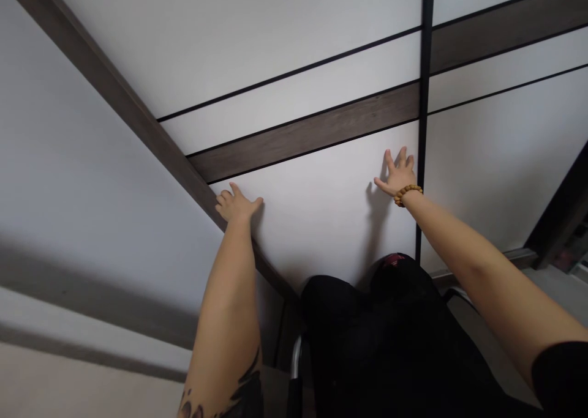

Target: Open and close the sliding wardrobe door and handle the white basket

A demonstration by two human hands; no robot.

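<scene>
A white sliding wardrobe door (316, 210) with a brown wood-look band (316, 130) fills the view before me. My left hand (235, 205) is at the door's left side, by the brown frame post (160, 139), fingers spread and thumb out to the right. Near the dark vertical edge strip (423, 149), my right hand (399, 174) is open with fingers apart, its shadow falling on the door below. A beaded bracelet (408, 194) circles the right wrist. Neither hand holds anything. Whether the fingertips touch the panel I cannot tell for sure.
A second white door panel (491, 155) stands to the right, beyond the dark strip. My black-clad legs (376, 332) are close to the door, with a chair armrest (296, 360) beside them. At left is a pale wall (92, 173).
</scene>
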